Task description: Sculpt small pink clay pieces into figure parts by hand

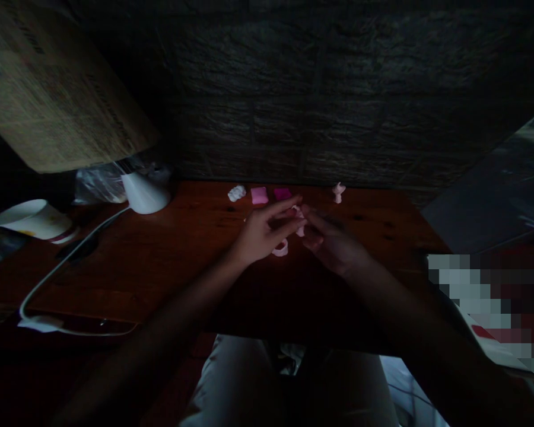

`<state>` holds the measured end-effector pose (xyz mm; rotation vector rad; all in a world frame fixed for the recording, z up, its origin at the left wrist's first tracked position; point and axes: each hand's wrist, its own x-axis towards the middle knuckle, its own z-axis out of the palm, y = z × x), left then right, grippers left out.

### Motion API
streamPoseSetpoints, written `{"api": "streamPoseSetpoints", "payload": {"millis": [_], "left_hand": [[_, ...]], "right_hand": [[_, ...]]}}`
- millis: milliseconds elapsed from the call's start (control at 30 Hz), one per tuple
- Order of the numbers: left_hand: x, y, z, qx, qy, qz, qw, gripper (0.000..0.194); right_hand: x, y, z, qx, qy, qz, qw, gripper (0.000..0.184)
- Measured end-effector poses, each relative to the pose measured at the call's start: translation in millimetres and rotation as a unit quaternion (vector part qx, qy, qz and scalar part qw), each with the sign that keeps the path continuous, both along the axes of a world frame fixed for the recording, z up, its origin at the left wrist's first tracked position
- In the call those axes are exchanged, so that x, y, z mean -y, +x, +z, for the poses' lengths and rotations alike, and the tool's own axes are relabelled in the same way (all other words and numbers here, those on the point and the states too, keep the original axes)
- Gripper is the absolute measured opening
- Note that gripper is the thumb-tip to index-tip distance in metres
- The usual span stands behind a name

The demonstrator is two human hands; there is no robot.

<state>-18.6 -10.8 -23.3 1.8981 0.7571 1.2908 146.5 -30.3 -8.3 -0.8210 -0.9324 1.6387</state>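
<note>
My left hand (pixel 257 232) and my right hand (pixel 336 243) meet over the wooden table. Between their fingertips is a small pink clay piece (pixel 300 229), partly covered by the fingers. Both hands are closed on it in a pinch, the left from one side and the right from the other. Just below my left fingers lies a pink clay ring (pixel 280 248). Beyond the hands sit a white lump (pixel 237 193), a light pink square (pixel 259 196) and a darker magenta square (pixel 282 194). A small pink clay figure (pixel 338 193) stands upright at the back right.
A white lamp base (pixel 146 194) with a cable (pixel 48 281) stands at the left under a large brown paper shade (pixel 66 89). Beside it are a white paper cup (pixel 35 219) and a clear plastic bag (pixel 98 182). A dark brick-patterned wall (pixel 267 89) rises behind the wooden table (pixel 169 237).
</note>
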Motion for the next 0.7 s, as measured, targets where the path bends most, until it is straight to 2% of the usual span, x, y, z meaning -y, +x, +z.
{"api": "streamPoseSetpoints", "payload": {"millis": [67, 200, 267, 467, 600, 700], "left_hand": [[1.4, 3.3, -1.3, -0.011, -0.009, 0.023, 1.0, 0.039], [2.8, 2.9, -0.3, -0.023, 0.03, 0.043, 0.998, 0.03], [2.9, 0.9, 1.2, -0.015, 0.041, 0.035, 0.998, 0.033], [5.3, -0.4, 7.2, 0.032, -0.012, -0.003, 0.999, 0.032], [8.6, 0.4, 9.5, 0.014, 0.039, -0.024, 0.999, 0.029], [10.1, 0.8, 10.5, -0.023, 0.097, -0.008, 0.995, 0.037]], "right_hand": [[0.5, 0.0, 0.2, -0.011, 0.004, -0.004, 1.0, 0.028], [1.4, 0.4, -0.1, -0.018, -0.018, -0.009, 1.0, 0.028], [1.8, -0.3, -1.3, -0.043, -0.037, 0.006, 0.998, 0.03], [3.8, -2.2, -5.8, -0.12, -0.052, 0.09, 0.987, 0.022], [4.4, -0.4, -7.7, -0.125, -0.095, 0.082, 0.984, 0.027], [2.9, 1.4, -7.2, -0.114, -0.075, 0.088, 0.987, 0.025]]}}
